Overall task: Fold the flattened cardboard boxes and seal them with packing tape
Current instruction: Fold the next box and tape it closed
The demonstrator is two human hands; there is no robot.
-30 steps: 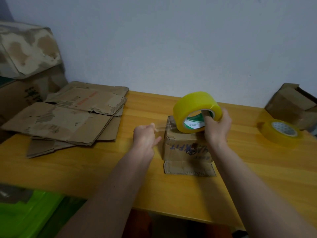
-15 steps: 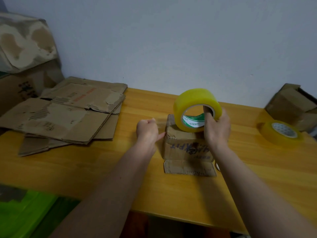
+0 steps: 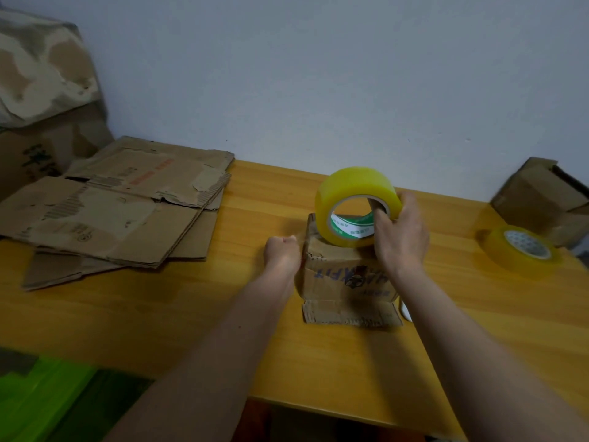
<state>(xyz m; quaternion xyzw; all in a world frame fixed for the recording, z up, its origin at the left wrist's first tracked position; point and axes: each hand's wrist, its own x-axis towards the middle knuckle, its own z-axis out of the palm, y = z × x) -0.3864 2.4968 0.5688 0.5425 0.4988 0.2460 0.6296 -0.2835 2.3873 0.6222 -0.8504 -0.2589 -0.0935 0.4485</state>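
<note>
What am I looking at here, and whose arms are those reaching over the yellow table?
No machine here: a person wears a camera on the head, so the single picture looks forward and down at their own bare arms. The right hand grips a big yellow roll of packing tape, a finger hooked inside its core, standing on a small brown cardboard box. The left hand is curled at the box's left edge, apparently pinching the tape's loose end, though blur hides it. On the wooden table lie flattened cardboard sheets on the left and a second yellow tape roll on the right.
</note>
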